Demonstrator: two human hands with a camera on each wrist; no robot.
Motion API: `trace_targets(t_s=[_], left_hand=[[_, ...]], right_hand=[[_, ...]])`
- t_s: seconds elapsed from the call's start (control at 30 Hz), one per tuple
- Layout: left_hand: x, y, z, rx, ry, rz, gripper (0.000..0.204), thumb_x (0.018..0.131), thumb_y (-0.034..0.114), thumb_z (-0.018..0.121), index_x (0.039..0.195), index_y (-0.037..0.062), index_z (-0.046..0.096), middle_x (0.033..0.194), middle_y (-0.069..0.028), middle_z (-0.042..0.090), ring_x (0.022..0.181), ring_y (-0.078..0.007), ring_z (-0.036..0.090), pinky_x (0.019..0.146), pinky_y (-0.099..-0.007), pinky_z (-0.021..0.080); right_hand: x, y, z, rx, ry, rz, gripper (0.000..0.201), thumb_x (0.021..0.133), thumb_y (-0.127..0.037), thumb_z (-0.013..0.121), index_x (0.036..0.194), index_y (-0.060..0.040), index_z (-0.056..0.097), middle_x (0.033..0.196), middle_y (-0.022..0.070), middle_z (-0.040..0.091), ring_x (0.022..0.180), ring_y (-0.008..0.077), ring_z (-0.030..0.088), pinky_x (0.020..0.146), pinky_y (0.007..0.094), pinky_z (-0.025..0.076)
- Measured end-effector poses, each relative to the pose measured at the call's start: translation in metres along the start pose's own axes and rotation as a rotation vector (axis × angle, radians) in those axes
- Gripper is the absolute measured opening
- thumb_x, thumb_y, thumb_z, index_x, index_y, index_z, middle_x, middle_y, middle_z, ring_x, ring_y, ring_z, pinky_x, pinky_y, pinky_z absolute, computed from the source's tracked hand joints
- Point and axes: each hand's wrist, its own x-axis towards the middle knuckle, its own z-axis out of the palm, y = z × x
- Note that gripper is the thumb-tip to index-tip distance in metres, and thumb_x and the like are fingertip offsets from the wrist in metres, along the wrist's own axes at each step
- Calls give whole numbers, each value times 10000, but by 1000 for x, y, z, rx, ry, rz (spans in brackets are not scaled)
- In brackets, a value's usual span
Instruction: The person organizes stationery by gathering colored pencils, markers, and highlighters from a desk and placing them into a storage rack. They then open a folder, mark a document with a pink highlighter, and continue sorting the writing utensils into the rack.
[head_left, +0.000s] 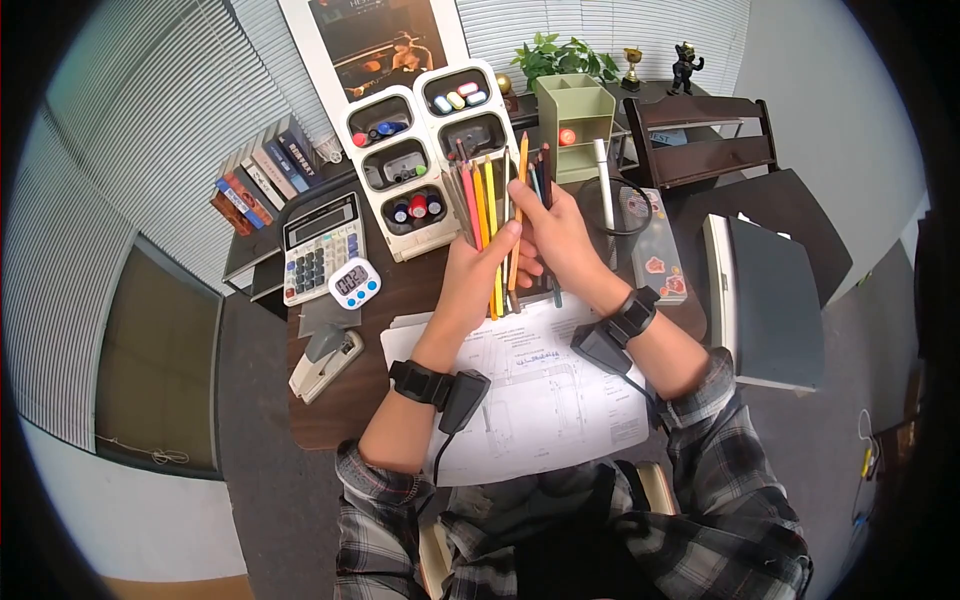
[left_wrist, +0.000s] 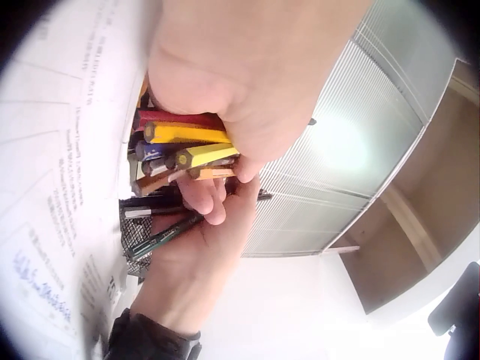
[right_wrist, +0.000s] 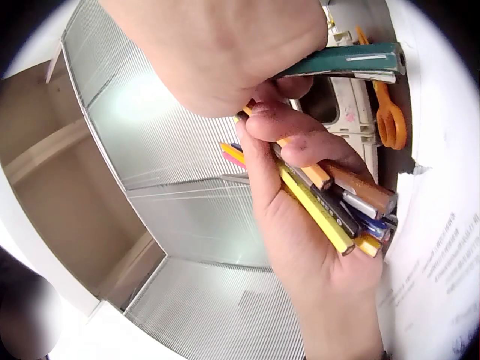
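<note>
Both hands are together over the papers in the head view. My left hand (head_left: 468,285) grips a bundle of pencils, among them a pink pencil (head_left: 471,205) and a yellow pencil (head_left: 490,200), points upward. Close against it, my right hand (head_left: 565,245) holds several darker pencils, with its thumb on an orange pencil (head_left: 522,165) beside the bundle. A dark green pencil (right_wrist: 349,60) sticks out below the right palm in the right wrist view. The left wrist view shows the blunt ends of the bundle, including a thick yellow pencil (left_wrist: 195,133). Finger overlap hides the pencils' middles.
Behind the hands stands a white organizer (head_left: 425,158) with markers and erasers, beside a green holder (head_left: 583,100). A calculator (head_left: 322,245), timer (head_left: 355,284) and stapler (head_left: 327,362) lie left. Printed papers (head_left: 530,420) cover the front. Orange scissors (right_wrist: 391,124) lie near the organizer.
</note>
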Motion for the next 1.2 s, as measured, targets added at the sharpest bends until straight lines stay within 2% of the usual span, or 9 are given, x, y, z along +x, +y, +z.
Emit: trace_targets(t_s=[0.13, 0.27, 0.37, 0.47, 0.53, 0.63, 0.77, 0.93, 1.2], left_hand=[[2, 0, 2, -43, -1, 20, 310, 1005, 265, 575, 1095, -30, 608, 897, -134, 683, 761, -215, 701, 624, -308, 585], [4, -4, -2, -68, 77, 26, 304, 996, 266, 592, 1081, -26, 604, 939, -156, 690, 783, -232, 708, 657, -327, 593], [4, -3, -4, -58, 147, 20, 278, 991, 260, 603, 1038, -14, 603, 912, -143, 682, 757, -219, 697, 638, -313, 570], [4, -1, -6, -34, 113, 35, 259, 987, 254, 610, 996, -4, 601, 856, -109, 659, 674, -177, 649, 571, -282, 513], [5, 1, -6, 11, -45, 93, 240, 985, 248, 614, 972, 8, 601, 804, -73, 624, 606, -141, 584, 524, -269, 456], [1, 1, -4, 30, -13, 59, 238, 993, 249, 601, 971, 12, 604, 797, -61, 615, 591, -129, 562, 514, -265, 440], [2, -2, -4, 8, -46, 72, 235, 991, 225, 599, 960, -7, 604, 773, -72, 620, 557, -132, 576, 489, -257, 448], [0, 1, -2, -49, 27, -28, 288, 1012, 295, 567, 1053, 13, 602, 835, -71, 646, 647, -139, 627, 565, -267, 513], [2, 0, -4, -25, -18, -43, 310, 1009, 297, 571, 1106, 4, 600, 916, -105, 680, 770, -185, 702, 592, -280, 538]], right_hand=[[9, 10, -2, -40, 80, -85, 283, 1022, -288, 554, 896, -36, 535, 601, -20, 488, 457, 51, 444, 388, 237, 351], [10, 12, 1, 1, 172, -86, 292, 1024, -289, 552, 879, -37, 533, 627, -18, 500, 483, 51, 451, 426, 233, 380], [10, 9, -3, -58, 78, -105, 284, 1023, -300, 554, 903, -44, 532, 624, -21, 495, 472, 65, 451, 446, 239, 386], [4, 5, 1, 76, 35, -6, 279, 1020, -318, 564, 935, -53, 533, 593, -38, 469, 467, 68, 450, 451, 236, 357], [10, 13, -4, -63, 42, -85, 296, 1015, -329, 574, 961, -42, 528, 592, -21, 477, 454, 76, 458, 419, 252, 380], [11, 12, -5, 74, -15, -12, 310, 1011, -324, 578, 952, -24, 523, 595, 9, 494, 445, 88, 470, 390, 271, 416], [0, 0, 7, 68, -42, 27, 304, 1012, -310, 574, 951, -16, 522, 615, 26, 509, 435, 95, 470, 370, 280, 426], [5, 5, -4, 1, 6, 27, 285, 1014, -296, 566, 913, -34, 516, 682, 14, 531, 459, 90, 477, 371, 260, 393], [4, 5, 0, -59, 85, -31, 285, 1003, -317, 586, 907, -56, 526, 662, -14, 508, 489, 53, 452, 393, 233, 367]])
